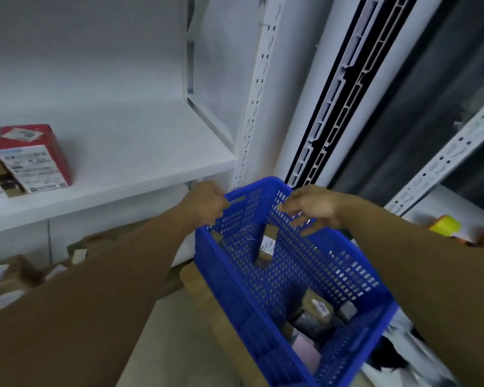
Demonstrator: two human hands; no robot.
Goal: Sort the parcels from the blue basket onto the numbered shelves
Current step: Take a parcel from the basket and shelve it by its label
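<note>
Blue perforated plastic basket [249,275] carried up to the white shelving, parcels not yet picked.

The left hand [207,203] is clenched round the basket's far rim at 11 o'clock. The right hand [312,209] lies on the rim at 1 o'clock, fingers spread almost straight, touching rather than clasping. Small labelled parcels [316,311] lie in the basket's bottom at 5 o'clock. I judge this the positioning step. Next the basket needs setting down steady, freeing a hand to lift one parcel and read its label (no shelf numbers are legible here). The white board shelf [123,163] at 10 o'clock carries a red labelled carton [34,155] at 9 o'clock. Brown cardboard boxes [9,277] lie below at 8 o'clock, and the grey floor [179,339] is at 6 o'clock.
</note>
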